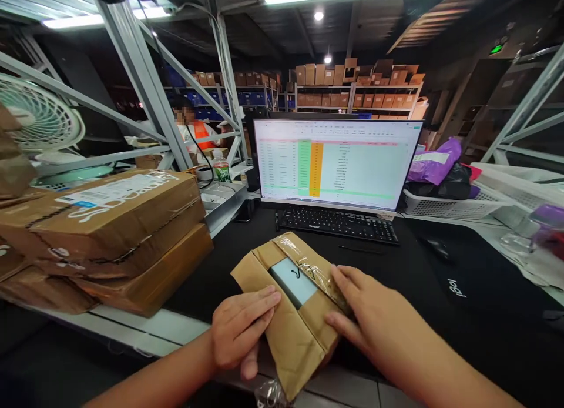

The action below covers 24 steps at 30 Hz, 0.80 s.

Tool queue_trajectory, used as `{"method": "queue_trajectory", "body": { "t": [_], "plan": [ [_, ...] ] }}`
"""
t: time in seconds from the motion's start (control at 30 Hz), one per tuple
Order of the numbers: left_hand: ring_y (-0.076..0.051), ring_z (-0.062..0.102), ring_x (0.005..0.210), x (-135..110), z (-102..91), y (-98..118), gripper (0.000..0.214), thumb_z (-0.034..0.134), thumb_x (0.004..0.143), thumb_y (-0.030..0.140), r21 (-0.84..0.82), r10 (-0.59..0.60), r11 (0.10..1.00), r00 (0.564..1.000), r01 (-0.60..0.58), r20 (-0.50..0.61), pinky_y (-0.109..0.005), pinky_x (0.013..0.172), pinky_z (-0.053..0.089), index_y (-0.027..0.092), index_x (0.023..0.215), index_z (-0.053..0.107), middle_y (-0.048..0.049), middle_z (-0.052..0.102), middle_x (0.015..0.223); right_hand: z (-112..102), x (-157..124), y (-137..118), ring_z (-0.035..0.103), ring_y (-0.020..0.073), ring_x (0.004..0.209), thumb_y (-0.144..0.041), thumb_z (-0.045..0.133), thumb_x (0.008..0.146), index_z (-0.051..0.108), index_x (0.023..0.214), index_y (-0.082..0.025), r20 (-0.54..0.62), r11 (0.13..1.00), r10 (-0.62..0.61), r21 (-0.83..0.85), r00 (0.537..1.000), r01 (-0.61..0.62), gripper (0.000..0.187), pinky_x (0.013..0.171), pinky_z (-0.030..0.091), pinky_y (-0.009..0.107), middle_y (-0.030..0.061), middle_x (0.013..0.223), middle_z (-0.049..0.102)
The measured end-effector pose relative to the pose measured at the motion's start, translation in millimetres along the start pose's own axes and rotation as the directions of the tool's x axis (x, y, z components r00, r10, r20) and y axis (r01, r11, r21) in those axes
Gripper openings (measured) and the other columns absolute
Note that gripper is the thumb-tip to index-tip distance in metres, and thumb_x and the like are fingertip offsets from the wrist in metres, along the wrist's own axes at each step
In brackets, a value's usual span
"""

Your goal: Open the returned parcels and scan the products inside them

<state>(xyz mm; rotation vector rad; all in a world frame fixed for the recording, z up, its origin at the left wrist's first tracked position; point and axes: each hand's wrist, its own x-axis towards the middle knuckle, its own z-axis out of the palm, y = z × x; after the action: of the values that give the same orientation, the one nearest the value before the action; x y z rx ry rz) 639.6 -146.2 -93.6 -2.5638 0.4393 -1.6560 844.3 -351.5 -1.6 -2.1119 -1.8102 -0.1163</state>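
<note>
A brown kraft-paper parcel (pixel 304 331) lies tilted at the front edge of the desk. Shiny clear tape runs along its top, and a pale blue box with a dark mark (pixel 294 280) shows through a gap in the paper. My left hand (pixel 244 328) is closed at the parcel's left side, fingers together on the paper and thumb lower down. On the right side, my right hand (pixel 363 305) grips the parcel, with fingers on the taped top edge and thumb on the near face. The parcel's underside is hidden.
Taped cardboard boxes (pixel 110 226) are stacked at the left. Behind the parcel stand a keyboard (pixel 339 223) and a monitor (pixel 374 167) showing a spreadsheet. A mouse (pixel 436 248) rests at the right, near a white basket (pixel 453 206) of bagged parcels. Someone in an orange vest is farther back.
</note>
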Motion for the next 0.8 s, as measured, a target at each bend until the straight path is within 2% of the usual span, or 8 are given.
{"method": "queue_trajectory", "body": {
  "t": [0.07, 0.17, 0.37, 0.43, 0.53, 0.63, 0.7, 0.8],
  "plan": [
    [-0.022, 0.074, 0.092, 22, -4.7, 4, 0.039, 0.037, 0.104, 0.036, -0.031, -0.028, 0.999, 0.999, 0.027, -0.041, -0.033, 0.072, 0.062, 0.017, 0.096, 0.069, -0.0111, 0.077, 0.09, 14, -1, -8, 0.07, 0.0325, 0.105, -0.037, 0.046, 0.097, 0.054, 0.143, -0.016, -0.054, 0.992, 0.003, -0.123, 0.999, -0.01, 0.052, 0.079, 0.063, 0.044, 0.0207, 0.135, 0.063],
    [-0.016, 0.069, 0.078, 55, -9.8, 8, 0.023, 0.057, 0.09, 0.011, -0.035, -0.256, 0.965, 0.963, 0.259, 0.082, -0.029, 0.068, 0.055, 0.018, 0.068, 0.06, -0.0047, 0.073, 0.085, 17, 9, -1, 0.074, 0.0296, 0.083, -0.026, 0.031, 0.098, 0.048, 0.147, -0.014, -0.111, 0.99, 0.034, -0.131, 0.993, -0.048, 0.053, 0.068, 0.061, 0.041, 0.0188, 0.106, 0.075],
    [-0.016, 0.052, 0.063, 87, -7.9, 3, 0.027, 0.053, 0.092, 0.018, 0.116, -0.18, 0.982, 0.929, 0.15, 0.324, -0.031, 0.055, 0.037, 0.019, 0.065, 0.055, -0.0016, 0.058, 0.067, -15, 33, 36, 0.064, 0.0198, 0.044, -0.037, 0.025, 0.102, 0.035, 0.153, -0.021, -0.017, 0.925, 0.271, 0.281, 0.962, -0.255, 0.054, 0.054, 0.052, 0.03, -0.0032, 0.055, 0.063],
    [-0.018, 0.055, 0.071, 89, -4.4, 1, 0.019, 0.05, 0.092, 0.02, 0.129, -0.198, 0.978, 0.912, 0.161, 0.36, -0.031, 0.062, 0.042, 0.019, 0.076, 0.06, -0.0034, 0.061, 0.076, -19, 34, 48, 0.06, 0.017, 0.04, -0.04, 0.026, 0.102, 0.035, 0.152, -0.023, 0.019, 0.876, 0.281, 0.404, 0.959, -0.264, 0.054, 0.052, 0.051, 0.029, -0.0064, 0.054, 0.06],
    [-0.025, 0.058, 0.098, 86, 2.8, -2, 0.02, 0.047, 0.091, 0.025, 0.124, -0.265, 0.964, 0.891, 0.236, 0.368, -0.04, 0.085, 0.049, 0.017, 0.103, 0.06, -0.0107, 0.065, 0.107, -24, 30, 53, 0.064, 0.0144, 0.048, -0.045, 0.03, 0.102, 0.042, 0.148, -0.026, 0.09, 0.847, 0.213, 0.48, 0.973, -0.23, 0.051, 0.058, 0.053, 0.031, 0.0011, 0.088, 0.073],
    [-0.029, 0.055, 0.105, 78, 10.3, -2, 0.023, 0.045, 0.09, 0.031, 0.111, -0.34, 0.94, 0.875, 0.322, 0.346, -0.047, 0.092, 0.048, 0.016, 0.102, 0.057, -0.0142, 0.062, 0.114, -31, 24, 36, 0.072, 0.0193, 0.08, -0.047, 0.033, 0.102, 0.061, 0.132, -0.027, 0.112, 0.943, 0.098, 0.307, 0.989, -0.128, 0.045, 0.075, 0.055, 0.034, 0.0067, 0.114, 0.073],
    [-0.03, 0.055, 0.104, 72, 13.6, 0, 0.021, 0.044, 0.09, 0.031, 0.104, -0.37, 0.929, 0.871, 0.356, 0.323, -0.048, 0.092, 0.047, 0.017, 0.098, 0.057, -0.0142, 0.061, 0.111, -35, 26, 16, 0.07, 0.0257, 0.098, -0.05, 0.037, 0.101, 0.069, 0.119, -0.025, 0.095, 0.993, 0.076, 0.082, 0.993, -0.084, 0.044, 0.082, 0.052, 0.037, 0.0094, 0.111, 0.074],
    [-0.03, 0.055, 0.106, 65, 15.1, 4, 0.02, 0.042, 0.089, 0.03, 0.105, -0.379, 0.925, 0.874, 0.365, 0.305, -0.05, 0.093, 0.047, 0.017, 0.097, 0.056, -0.0145, 0.062, 0.113, -35, 45, -14, 0.07, 0.0303, 0.1, -0.056, 0.046, 0.096, 0.07, 0.114, -0.021, 0.108, 0.988, 0.073, -0.147, 0.991, -0.057, 0.046, 0.081, 0.052, 0.038, 0.0133, 0.106, 0.075]
  ]
}}
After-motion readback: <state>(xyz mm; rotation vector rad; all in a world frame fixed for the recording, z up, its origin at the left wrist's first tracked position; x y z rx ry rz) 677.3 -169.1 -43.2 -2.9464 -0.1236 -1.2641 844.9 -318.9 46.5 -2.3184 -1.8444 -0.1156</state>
